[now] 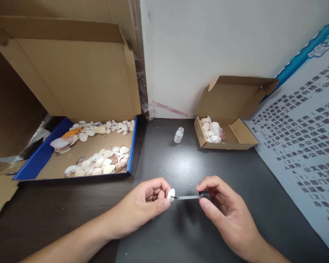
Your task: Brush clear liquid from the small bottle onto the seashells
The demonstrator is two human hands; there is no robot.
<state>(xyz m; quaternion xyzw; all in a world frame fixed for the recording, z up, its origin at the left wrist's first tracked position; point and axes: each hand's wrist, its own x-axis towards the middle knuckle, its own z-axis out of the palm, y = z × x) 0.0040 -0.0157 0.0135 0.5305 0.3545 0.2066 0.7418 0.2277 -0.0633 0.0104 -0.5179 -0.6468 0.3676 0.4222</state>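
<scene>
A small white seashell [171,193] is pinched between the thumb and fingers of my left hand [149,199]. My right hand [226,210] grips the black cap of a thin brush applicator [188,197] by thumb and fingers. The brush's dark tip points left and meets the shell. Beyond both hands, a small glass bottle [178,135] with a white label stands uncapped on the dark table.
On the left lies an open blue-edged cardboard box [71,149] with many shells in two groups. A smaller open cardboard box [222,145] at the back right holds a pile of white shells. Behind rises a white wall [197,47]; a printed sheet [304,153] slants along the right.
</scene>
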